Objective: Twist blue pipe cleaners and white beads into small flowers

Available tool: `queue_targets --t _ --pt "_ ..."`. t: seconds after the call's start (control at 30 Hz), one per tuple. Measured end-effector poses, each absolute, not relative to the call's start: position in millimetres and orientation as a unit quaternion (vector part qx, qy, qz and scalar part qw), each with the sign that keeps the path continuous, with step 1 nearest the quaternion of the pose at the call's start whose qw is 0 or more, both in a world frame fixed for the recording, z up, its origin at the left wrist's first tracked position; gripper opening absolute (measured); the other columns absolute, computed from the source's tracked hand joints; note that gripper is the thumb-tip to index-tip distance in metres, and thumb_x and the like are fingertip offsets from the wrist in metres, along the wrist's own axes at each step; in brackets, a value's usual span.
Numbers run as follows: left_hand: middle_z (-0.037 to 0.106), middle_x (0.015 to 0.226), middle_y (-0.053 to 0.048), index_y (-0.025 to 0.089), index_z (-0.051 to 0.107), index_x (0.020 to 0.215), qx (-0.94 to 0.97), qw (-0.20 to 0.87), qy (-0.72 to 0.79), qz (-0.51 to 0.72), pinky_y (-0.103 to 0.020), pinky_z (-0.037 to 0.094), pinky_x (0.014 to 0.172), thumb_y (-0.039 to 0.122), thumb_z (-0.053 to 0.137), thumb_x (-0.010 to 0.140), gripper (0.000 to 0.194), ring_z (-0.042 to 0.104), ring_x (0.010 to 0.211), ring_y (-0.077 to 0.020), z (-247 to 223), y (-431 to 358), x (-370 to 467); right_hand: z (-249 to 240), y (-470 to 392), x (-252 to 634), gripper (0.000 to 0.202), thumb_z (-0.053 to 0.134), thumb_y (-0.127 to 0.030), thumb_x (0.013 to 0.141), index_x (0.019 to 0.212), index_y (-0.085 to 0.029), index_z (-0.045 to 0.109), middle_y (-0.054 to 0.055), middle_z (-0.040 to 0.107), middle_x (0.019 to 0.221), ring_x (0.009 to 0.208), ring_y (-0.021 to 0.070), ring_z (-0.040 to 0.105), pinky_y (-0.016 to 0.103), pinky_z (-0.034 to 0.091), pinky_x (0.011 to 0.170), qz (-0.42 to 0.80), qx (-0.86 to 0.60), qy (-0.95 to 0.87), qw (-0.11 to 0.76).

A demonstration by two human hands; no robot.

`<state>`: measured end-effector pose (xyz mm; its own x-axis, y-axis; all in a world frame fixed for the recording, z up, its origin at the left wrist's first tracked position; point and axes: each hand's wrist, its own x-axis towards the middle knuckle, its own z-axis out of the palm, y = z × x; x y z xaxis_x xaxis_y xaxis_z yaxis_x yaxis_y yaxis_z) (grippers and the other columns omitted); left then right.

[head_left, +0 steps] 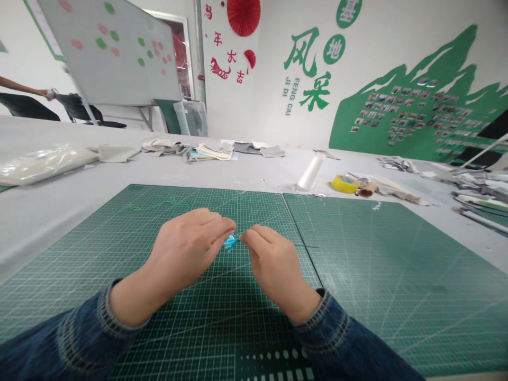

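Note:
My left hand (186,246) is pinched closed at the fingertips on a small bright blue piece (230,242), whose kind I cannot make out; part of it is hidden behind the fingers. Close by on the right, my right hand (273,262) has its fingers pressed together on a thin dark stick (307,246). The stick's far end pokes out to the right past the knuckles, and its near end meets the blue piece. Both hands hover above a green cutting mat (206,328) with white grid lines.
Green threads (170,201) lie on the mat's far left. Behind it stand a white cone (311,172), a yellow tape roll (345,183) and a cardboard tube (368,190). Fabric pieces (214,152) line the back. A plastic bag (43,163) lies left; another person's arm (24,87) shows beyond.

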<state>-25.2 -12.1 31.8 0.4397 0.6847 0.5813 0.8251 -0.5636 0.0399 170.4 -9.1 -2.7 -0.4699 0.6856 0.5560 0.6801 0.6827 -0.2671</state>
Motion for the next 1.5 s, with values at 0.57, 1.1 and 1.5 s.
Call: queue_targets --t 0.57,1.1,1.5 --pt "0.067 0.072 -0.001 0.019 0.071 0.076 -0.67 -0.468 -0.46 -0.347 -0.028 0.044 0.066 0.03 0.066 0.076 0.012 0.055 0.068 -0.0147 19.3 17.8 -30.6 6.4 -4.7 170.1 0.011 0.065 -0.012 0.081 0.078 -0.022 0.068 -0.003 0.059 0.067 0.064 0.0134 0.055 0.028 0.045 0.061 0.37 -0.373 -0.681 0.51" --pt "0.067 0.071 -0.001 0.02 0.07 0.096 -0.845 0.125 -0.381 -0.353 -0.029 0.044 0.063 0.02 0.053 0.095 0.017 0.055 0.065 -0.0147 6.3 -14.1 -5.5 -5.1 -3.9 165.6 0.006 0.058 -0.019 0.085 0.08 -0.022 0.06 -0.006 0.054 0.055 0.048 0.0125 0.052 0.026 0.04 0.049 0.364 -0.471 -0.585 0.551" --pt "0.056 0.066 0.0 0.014 0.067 0.095 -0.858 0.291 -0.324 -0.272 -0.035 0.038 0.057 0.01 0.053 0.092 0.015 0.043 0.061 -0.0176 18.7 -20.3 -9.0 -6.8 -11.0 168.6 0.021 0.047 -0.011 0.095 0.09 -0.02 0.065 0.005 0.065 0.085 0.078 0.0179 0.059 0.031 0.046 0.073 0.077 -0.445 -0.781 0.432"
